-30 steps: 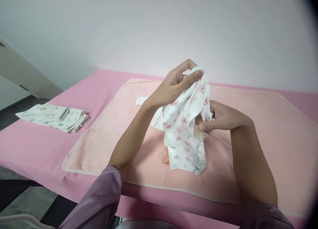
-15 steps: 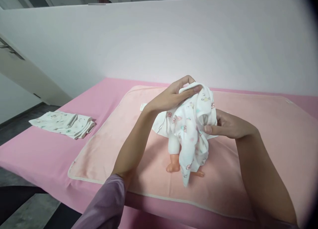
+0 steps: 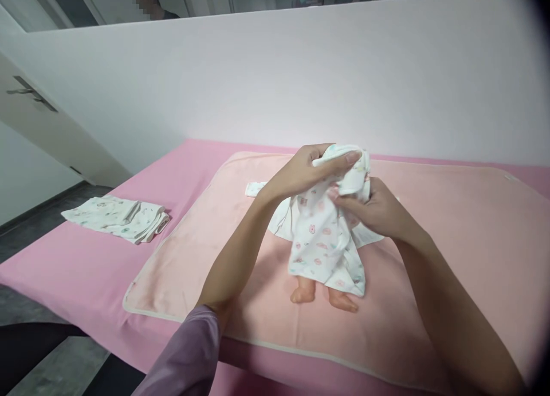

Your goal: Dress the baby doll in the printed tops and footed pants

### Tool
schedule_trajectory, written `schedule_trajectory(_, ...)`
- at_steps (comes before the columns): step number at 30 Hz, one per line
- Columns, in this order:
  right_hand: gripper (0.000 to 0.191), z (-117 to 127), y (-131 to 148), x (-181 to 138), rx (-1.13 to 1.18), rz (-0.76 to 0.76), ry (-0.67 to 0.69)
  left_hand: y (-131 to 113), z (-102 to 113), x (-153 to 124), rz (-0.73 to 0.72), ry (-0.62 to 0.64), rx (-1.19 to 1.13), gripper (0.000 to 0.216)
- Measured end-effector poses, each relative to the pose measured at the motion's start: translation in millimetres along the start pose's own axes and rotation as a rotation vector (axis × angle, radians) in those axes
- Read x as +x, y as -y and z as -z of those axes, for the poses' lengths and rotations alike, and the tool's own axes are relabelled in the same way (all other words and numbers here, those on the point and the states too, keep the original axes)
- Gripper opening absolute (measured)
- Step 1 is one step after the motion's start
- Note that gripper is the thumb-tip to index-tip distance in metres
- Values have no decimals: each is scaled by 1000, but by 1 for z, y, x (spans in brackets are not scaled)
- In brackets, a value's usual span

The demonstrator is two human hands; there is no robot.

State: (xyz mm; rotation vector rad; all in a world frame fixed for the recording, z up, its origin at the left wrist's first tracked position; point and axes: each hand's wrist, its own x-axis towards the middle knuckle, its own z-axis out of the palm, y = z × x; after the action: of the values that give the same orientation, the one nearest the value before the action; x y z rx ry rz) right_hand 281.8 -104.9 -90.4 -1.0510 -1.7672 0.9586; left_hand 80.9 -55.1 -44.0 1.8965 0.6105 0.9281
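A white baby garment with small pink and green prints drapes over a baby doll, hiding most of it. Only the doll's bare feet stick out at the near end. My left hand is closed on the upper edge of the garment, thumb on top. Lower and to the right, my right hand pinches a fold of the same cloth. Under the doll, more white cloth spreads out to both sides. The doll's head and arms are hidden.
A peach blanket lies on the pink-covered bed. Folded printed cloth rests at the bed's left side. Behind the bed rises a white wall. A person is partly visible beyond it, and a door handle shows at left.
The garment's hanging part now spreads flatter over the doll's legs, and both feet show more clearly. My right hand has moved left and slightly up, closer to my left hand. The view has shifted slightly.
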Motion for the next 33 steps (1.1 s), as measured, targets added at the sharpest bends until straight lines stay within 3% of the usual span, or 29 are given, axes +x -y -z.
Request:
schedule_trajectory(3, 41, 12, -6, 5, 161, 23, -79, 6, 12, 2, 18, 196, 65, 43)
schedule_trajectory(5, 45, 23, -8, 5, 190, -1, -58, 11, 18, 4, -24, 256, 79, 44)
schedule_trajectory(8, 51, 35, -7, 0, 83, -98, 242, 16, 18, 7, -99, 158, 47, 41)
schedule_trajectory(10, 51, 38, -4, -4, -7, -148, 469, 19, 17, 7, -87, 119, 30, 41)
schedule_trajectory(11, 48, 38, -3, -6, -25, -147, 520, 20, 16, 7, -64, 125, 27, 43)
schedule_trajectory(13, 38, 35, 0, -7, 11, -92, 430, 22, 17, 6, -17, 199, 29, 49)
schedule_trajectory(16, 36, 33, 1, -7, 140, 11, 83, 27, 22, 6, -12, 334, 21, 54)
schedule_trajectory(17, 37, 34, 0, -7, 160, 24, 33, 29, 23, 6, -31, 332, 12, 54)
schedule_trajectory(18, 37, 36, 0, -7, 154, 18, 60, 31, 23, 6, -56, 304, -1, 54)
schedule_trajectory(21, 38, 46, -2, -9, 53, -39, 418, 34, 17, 8, -108, 214, -36, 52)
schedule_trajectory(22, 37, 49, -3, -10, 34, -41, 485, 35, 13, 9, -110, 215, -45, 53)
schedule_trajectory(23, 35, 51, -4, -10, 40, -20, 461, 35, 9, 9, -104, 225, -49, 54)
schedule_trajectory(26, 31, 50, -9, -9, 136, 78, 47, 38, 3, 9, -94, 256, -28, 60)
schedule_trajectory(28, 37, 47, -11, -7, 186, 86, -127, 41, 4, 10, -115, 274, 2, 63)
schedule_trajectory(30, 40, 46, -12, -7, 193, 60, -54, 45, 8, 12, -153, 267, 3, 68)
schedule_trajectory(33, 41, 51, -10, -8, 129, 57, 327, 49, 12, 14, -197, 228, -40, 66)
